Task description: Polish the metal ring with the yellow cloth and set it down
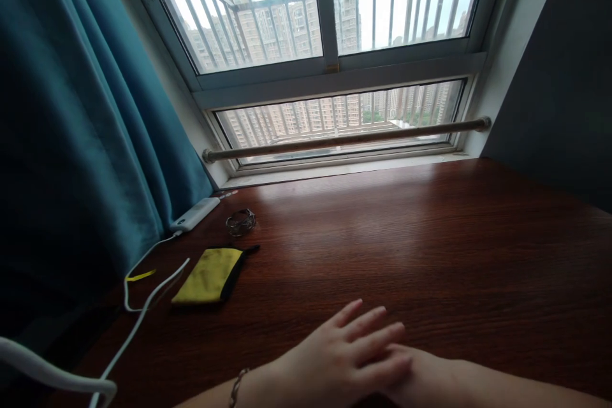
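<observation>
My left hand (351, 354), with a thin bracelet (236, 387) at its wrist, reaches in from the bottom left. Its fingers are stretched and slightly spread, and it lies across my right hand (421, 373) over the brown wooden tabletop (406, 236). From the bottom right comes my right arm; the fingers of that hand are hidden under the left one. Neither hand shows anything held. Nearest to them, up and to the left, lies a flat yellow pouch (208, 275) with a black edge and strap. Behind the pouch sits a tangled metallic ring-shaped object (241, 222).
A white power strip (196, 215) lies by the blue curtain (109, 108) at left. White cables (138, 325) and a yellow strip (141, 275) lie along that side. A horizontal rail (354, 139) crosses the lower pane of the barred window (329, 6). At right stands a dark wall (559, 95).
</observation>
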`<state>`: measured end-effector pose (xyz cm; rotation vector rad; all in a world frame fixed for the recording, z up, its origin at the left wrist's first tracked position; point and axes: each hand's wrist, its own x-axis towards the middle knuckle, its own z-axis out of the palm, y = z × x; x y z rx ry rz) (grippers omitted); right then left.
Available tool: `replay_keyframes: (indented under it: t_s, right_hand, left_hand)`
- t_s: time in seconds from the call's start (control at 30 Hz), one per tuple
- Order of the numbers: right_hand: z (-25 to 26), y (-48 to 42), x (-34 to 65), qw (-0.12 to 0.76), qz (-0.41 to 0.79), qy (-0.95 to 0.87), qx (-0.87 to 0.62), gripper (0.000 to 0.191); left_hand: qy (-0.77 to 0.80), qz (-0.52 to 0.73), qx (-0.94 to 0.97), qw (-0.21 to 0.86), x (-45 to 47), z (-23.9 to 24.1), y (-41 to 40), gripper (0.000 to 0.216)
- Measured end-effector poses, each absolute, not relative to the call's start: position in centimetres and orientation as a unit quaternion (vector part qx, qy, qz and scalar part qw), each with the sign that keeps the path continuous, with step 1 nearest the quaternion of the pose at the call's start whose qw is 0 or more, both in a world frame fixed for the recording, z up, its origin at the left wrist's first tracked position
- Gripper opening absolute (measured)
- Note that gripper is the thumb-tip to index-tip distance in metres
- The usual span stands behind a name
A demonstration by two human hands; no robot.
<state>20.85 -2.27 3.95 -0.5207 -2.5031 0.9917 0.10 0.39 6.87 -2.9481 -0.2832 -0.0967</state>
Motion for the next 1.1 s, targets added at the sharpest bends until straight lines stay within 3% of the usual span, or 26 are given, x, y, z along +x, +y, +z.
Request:
replay_keyframes:
  t_s: [0.1, 0.23, 0.43, 0.6, 0.77, 0.93, 1.1]
  right_hand:
    - [3.8, -1.3, 21.1, 0.297, 0.351, -0.841, -0.286, 0.061]
    - [3.2, 0.6, 21.3, 0.455, 0.433, -0.663, -0.407, 0.038]
    - [2.4, 2.5, 21.7, 0.499, 0.510, -0.539, -0.447, 0.039]
    - [2.6, 2.4, 21.7, 0.481, 0.516, -0.548, -0.449, 0.040]
    - [2.8, 2.4, 21.7, 0.477, 0.497, -0.571, -0.446, 0.037]
    - [3.0, 2.7, 21.9, 0.454, 0.494, -0.594, -0.444, 0.037]
    - [2.8, 3.1, 21.7, 0.435, 0.587, -0.588, -0.346, 0.053]
  left_hand:
    - [-0.296, 0.009, -0.951, 0.090, -0.7, 8.3, 2.6, 0.052]
    - [-0.566, 0.066, -0.815, 0.108, -3.7, 9.3, 6.2, 0.046]
    - [-0.808, 0.136, -0.571, 0.057, -10.8, 9.1, 10.2, 0.028]
    - [-0.827, 0.136, -0.545, -0.041, -14.1, 8.5, 12.1, 0.020]
    - [-0.785, 0.023, -0.604, -0.133, -14.0, 8.8, 12.2, 0.018]
    - [-0.640, -0.161, -0.657, -0.364, -8.4, 8.4, 11.0, 0.016]
    - [-0.458, -0.280, -0.591, -0.602, -0.1, 7.6, 8.6, 0.037]
